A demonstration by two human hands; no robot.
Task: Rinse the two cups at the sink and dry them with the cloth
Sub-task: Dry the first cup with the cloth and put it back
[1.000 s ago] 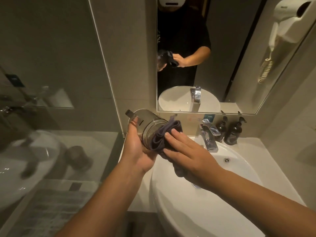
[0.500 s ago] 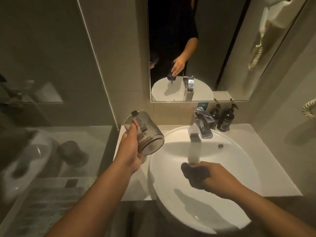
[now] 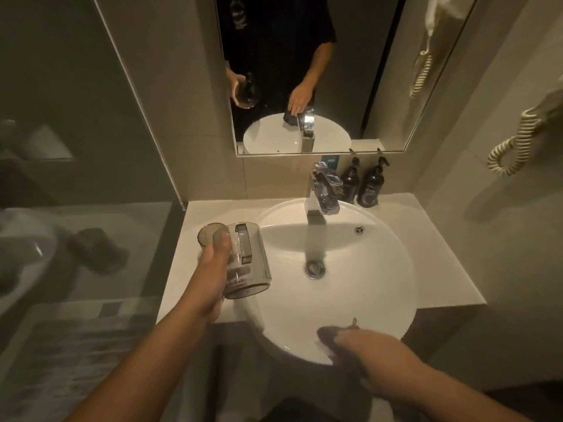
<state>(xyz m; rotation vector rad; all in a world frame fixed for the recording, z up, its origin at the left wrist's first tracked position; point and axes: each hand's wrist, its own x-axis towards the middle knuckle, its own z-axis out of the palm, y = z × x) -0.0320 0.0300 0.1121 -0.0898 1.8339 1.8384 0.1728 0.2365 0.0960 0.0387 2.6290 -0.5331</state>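
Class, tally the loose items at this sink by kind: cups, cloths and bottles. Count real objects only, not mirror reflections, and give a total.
Cups: 1, the glass cup in the left hand
Cloths: 1, the dark cloth under the right hand
Bottles: 2, dark pump bottles
Total: 4

Both forearms reach forward: the left hand (image 3: 213, 263) grips a glass cup (image 3: 248, 263), while the right hand (image 3: 374, 351), lower, holds a dark cloth (image 3: 329, 333).

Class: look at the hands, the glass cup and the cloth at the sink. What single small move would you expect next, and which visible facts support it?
Probably the left hand sets the glass cup down on the counter. The cup is tipped over the counter's left side, while the right hand holds the cloth at the basin's near rim, away from the cup.
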